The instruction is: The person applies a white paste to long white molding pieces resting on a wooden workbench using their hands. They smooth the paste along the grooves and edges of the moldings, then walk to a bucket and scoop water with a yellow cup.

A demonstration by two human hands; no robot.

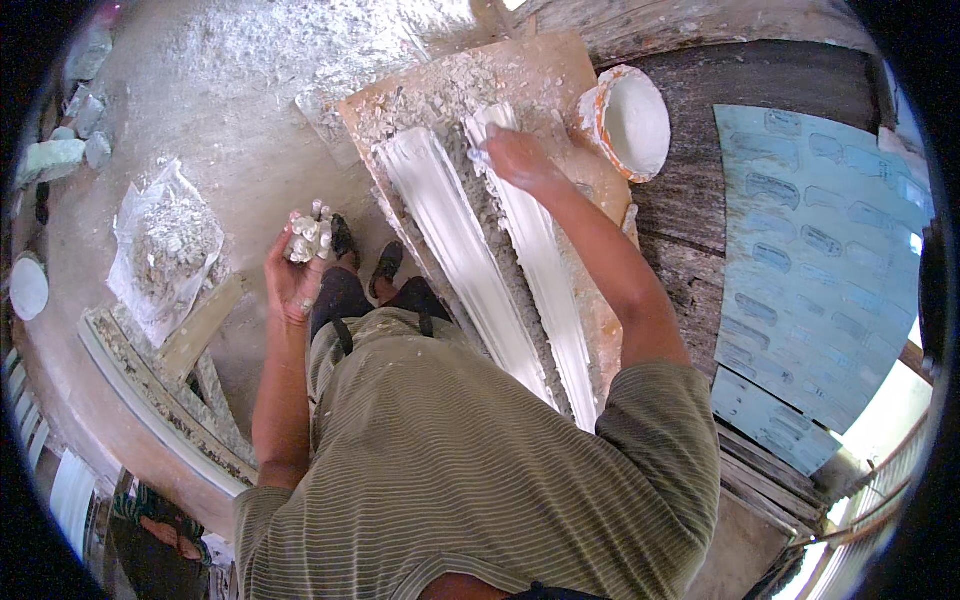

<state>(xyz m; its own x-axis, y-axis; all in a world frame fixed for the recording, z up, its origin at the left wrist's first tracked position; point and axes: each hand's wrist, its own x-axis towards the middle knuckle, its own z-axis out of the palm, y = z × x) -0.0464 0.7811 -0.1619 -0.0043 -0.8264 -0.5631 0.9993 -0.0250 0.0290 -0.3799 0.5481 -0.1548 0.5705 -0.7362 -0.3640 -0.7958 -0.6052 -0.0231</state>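
Note:
Two long white plaster mouldings (450, 240) with ridged tops lie side by side on a brown board (548, 65). A dark, crumb-filled gap runs between them. My right hand (518, 160) is at the far end of the right moulding (535, 245), fingers bent and pressed together. Something small and whitish shows at its fingertips, too blurred to name. Off to the left, away from the board, my left hand (292, 278) is raised and closed around a clump of white plaster lumps (310, 235).
Plaster crumbs (440, 95) cover the board's far end. A white-coated bucket (640, 125) stands beyond its right edge. On the left floor lies a plastic sheet (135, 250) with plaster scraps, near a curved bench edge (160, 420). A blue panel (820, 250) leans at right.

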